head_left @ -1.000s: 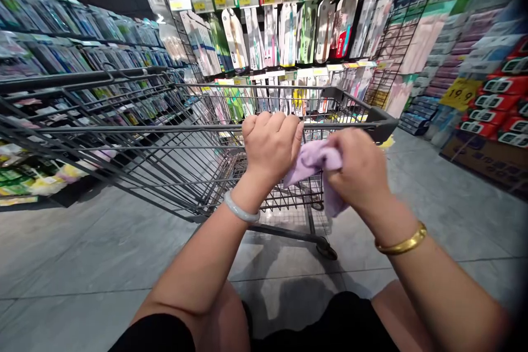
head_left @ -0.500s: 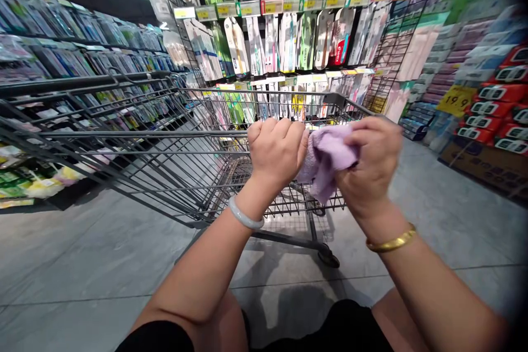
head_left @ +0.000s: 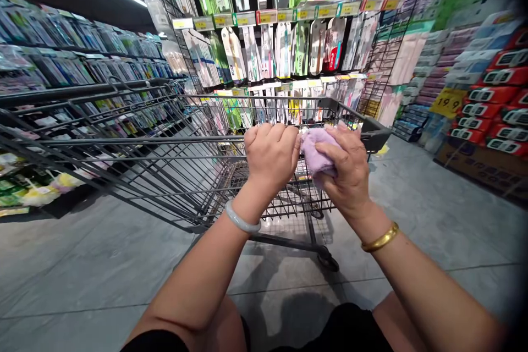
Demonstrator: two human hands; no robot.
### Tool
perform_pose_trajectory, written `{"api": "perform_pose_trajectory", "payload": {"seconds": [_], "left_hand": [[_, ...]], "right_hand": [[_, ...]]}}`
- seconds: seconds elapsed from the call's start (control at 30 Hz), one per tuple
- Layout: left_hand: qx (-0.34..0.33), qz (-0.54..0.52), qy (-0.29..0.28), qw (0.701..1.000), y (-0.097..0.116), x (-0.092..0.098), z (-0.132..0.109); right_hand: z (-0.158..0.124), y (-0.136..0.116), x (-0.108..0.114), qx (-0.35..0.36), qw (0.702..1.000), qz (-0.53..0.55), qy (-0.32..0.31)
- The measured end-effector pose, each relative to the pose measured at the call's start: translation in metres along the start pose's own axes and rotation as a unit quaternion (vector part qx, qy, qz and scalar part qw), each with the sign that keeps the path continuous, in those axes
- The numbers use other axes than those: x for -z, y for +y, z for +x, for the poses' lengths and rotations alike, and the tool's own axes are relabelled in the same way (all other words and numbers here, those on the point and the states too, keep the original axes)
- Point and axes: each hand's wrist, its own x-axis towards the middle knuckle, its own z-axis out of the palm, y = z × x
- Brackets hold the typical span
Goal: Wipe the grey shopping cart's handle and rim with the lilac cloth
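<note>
My left hand is closed round the top rail of a dark metal shopping cart that stands sideways in front of me. Just to its right, my right hand presses a small lilac cloth against the same rail, fingers curled over the cloth. A pale bangle is on my left wrist and a gold bangle on my right. The cart basket looks empty.
Shelves of hanging toothbrush packs rise right behind the cart. An aisle of packaged goods runs off to the left. Stacked red and white boxes with a yellow 19.9 price tag stand at the right. The floor is grey tile.
My right hand has brought the lilac cloth up from below the rail and now holds it bunched on the rail beside my left hand. The left hand has kept its grip.
</note>
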Motion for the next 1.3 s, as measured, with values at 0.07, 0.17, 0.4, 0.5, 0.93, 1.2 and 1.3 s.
{"api": "perform_pose_trajectory", "payload": {"seconds": [0.07,0.17,0.4,0.5,0.93,1.2,1.3], "left_hand": [[-0.004,-0.002,0.003,1.000,-0.002,-0.001,0.000],[-0.020,-0.003,-0.005,1.000,-0.006,-0.002,0.000],[-0.021,0.002,-0.009,1.000,-0.006,0.001,0.000],[-0.020,0.001,-0.005,1.000,-0.006,0.000,0.001],[-0.015,-0.016,-0.014,1.000,-0.003,0.003,0.002],[-0.021,0.003,-0.015,1.000,-0.004,0.006,0.004],[-0.024,0.011,-0.023,0.999,-0.004,0.006,0.004]], "right_hand": [[-0.006,-0.009,-0.007,0.006,1.000,0.009,0.006],[-0.009,-0.010,-0.008,0.061,0.998,0.008,-0.016],[0.020,0.026,0.031,-0.004,0.990,-0.092,0.104],[0.012,0.020,0.021,0.001,0.995,-0.057,0.078],[0.018,0.025,0.029,-0.089,0.987,-0.063,0.114],[0.020,0.024,0.034,-0.021,0.998,-0.042,0.042],[0.024,0.042,0.046,-0.137,0.981,-0.090,0.107]]}}
